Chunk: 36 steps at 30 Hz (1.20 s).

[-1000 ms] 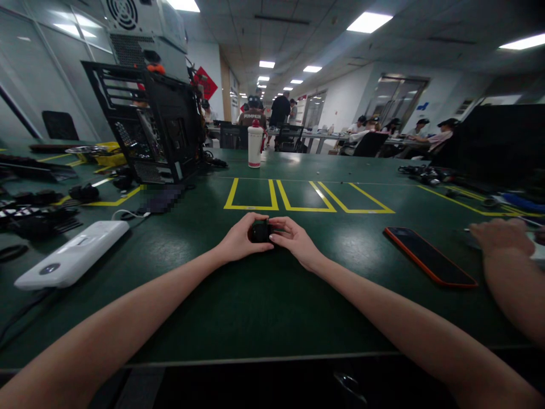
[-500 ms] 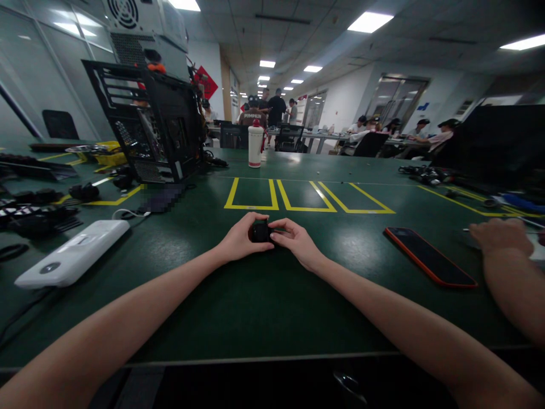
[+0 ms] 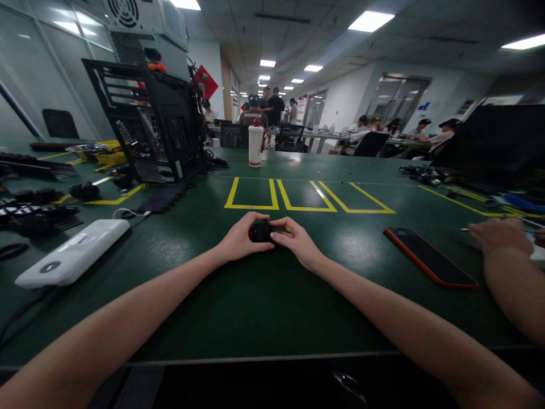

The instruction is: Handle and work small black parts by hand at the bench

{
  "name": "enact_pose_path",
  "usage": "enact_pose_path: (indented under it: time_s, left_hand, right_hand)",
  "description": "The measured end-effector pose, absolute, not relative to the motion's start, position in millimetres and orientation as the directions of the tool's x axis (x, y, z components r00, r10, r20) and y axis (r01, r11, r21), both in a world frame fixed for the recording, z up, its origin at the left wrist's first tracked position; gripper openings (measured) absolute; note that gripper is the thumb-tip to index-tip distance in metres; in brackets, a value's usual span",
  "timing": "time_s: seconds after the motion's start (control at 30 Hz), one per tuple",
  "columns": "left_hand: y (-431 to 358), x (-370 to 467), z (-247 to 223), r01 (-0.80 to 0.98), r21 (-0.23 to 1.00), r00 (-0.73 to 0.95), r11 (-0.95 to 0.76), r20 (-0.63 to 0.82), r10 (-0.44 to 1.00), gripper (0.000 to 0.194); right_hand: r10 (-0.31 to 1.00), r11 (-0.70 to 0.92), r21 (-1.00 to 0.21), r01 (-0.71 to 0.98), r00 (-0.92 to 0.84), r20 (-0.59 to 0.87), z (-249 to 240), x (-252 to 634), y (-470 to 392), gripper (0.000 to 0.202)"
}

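Note:
A small black box-shaped object [image 3: 261, 231] is held at the middle of the green table [image 3: 264, 307]; its exact kind is too dark to make out. My left hand [image 3: 242, 237] grips it from the left, thumb below and fingers above. From the right, the thumb and fingers of my right hand [image 3: 296, 241] close on its edge. Beyond both hands lie three yellow tape outlines [image 3: 251, 207] on the tabletop. Part of the black object is covered by my fingers.
A phone with an orange rim [image 3: 430, 257] lies to the right, beside another person's hand [image 3: 502, 236]. On the left are a white power bank [image 3: 74, 253] and an open black computer case [image 3: 170, 125]. A white bottle [image 3: 255, 145] stands farther back; cables lie along both sides.
Both of my hands stay in place around the black object, with only a very slight shift of the right fingers. Nothing else has clearly moved.

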<state>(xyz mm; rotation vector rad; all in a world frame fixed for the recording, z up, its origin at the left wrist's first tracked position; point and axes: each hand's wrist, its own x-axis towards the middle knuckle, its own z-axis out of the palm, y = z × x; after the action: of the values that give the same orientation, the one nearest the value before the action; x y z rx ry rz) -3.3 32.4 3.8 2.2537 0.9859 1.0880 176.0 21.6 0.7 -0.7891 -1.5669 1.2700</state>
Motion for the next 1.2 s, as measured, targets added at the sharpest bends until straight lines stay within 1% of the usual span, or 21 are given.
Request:
enact_pose_path:
  time_s: [0.13, 0.27, 0.33, 0.5, 0.67, 0.77, 0.9, 1.03, 1.2]
  left_hand:
    - [32.0, -3.3, 4.5, 0.405, 0.651, 0.436, -0.642, 0.480, 0.761, 0.058]
    - [32.4, -3.4, 3.5, 0.388, 0.661, 0.440, -0.643, 0.480, 0.759, 0.058]
    - [32.6, -3.4, 3.0, 0.386, 0.661, 0.440, -0.644, 0.481, 0.758, 0.058]
    - [32.2, -3.4, 4.1, 0.397, 0.658, 0.436, -0.640, 0.478, 0.763, 0.057]
    - [32.2, -3.6, 4.8, 0.419, 0.648, 0.435, -0.636, 0.472, 0.767, 0.058]
    - [32.3, -3.5, 4.8, 0.406, 0.650, 0.441, -0.643, 0.477, 0.760, 0.059]
    - [31.9, -3.4, 5.1, 0.383, 0.663, 0.448, -0.644, 0.476, 0.757, 0.057]
    - [32.1, -3.4, 5.0, 0.383, 0.665, 0.449, -0.641, 0.473, 0.758, 0.058]
    - [32.6, -3.6, 4.3, 0.393, 0.660, 0.450, -0.640, 0.469, 0.760, 0.058]
  right_hand:
    - [0.897, 0.265, -0.962, -0.072, -0.348, 0.273, 0.0, 176.0, 23.5, 0.025]
    - [0.895, 0.244, -0.968, -0.056, -0.371, 0.247, -0.8, 176.1, 26.1, 0.035]
    - [0.894, 0.223, -0.973, -0.055, -0.387, 0.227, -1.3, 176.2, 26.4, 0.037]
    - [0.888, 0.237, -0.969, -0.069, -0.388, 0.245, -1.4, 176.1, 23.7, 0.033]
    - [0.888, 0.276, -0.960, -0.038, -0.371, 0.270, 0.8, 175.7, 22.7, 0.025]
    - [0.889, 0.298, -0.954, -0.021, -0.357, 0.285, 0.5, 175.6, 24.9, 0.028]
    - [0.891, 0.267, -0.964, -0.016, -0.378, 0.252, 0.0, 176.0, 26.9, 0.036]
    - [0.881, 0.243, -0.969, -0.048, -0.408, 0.241, 0.9, 176.4, 24.8, 0.032]
    - [0.884, 0.248, -0.966, -0.073, -0.391, 0.256, 0.4, 176.2, 22.5, 0.025]
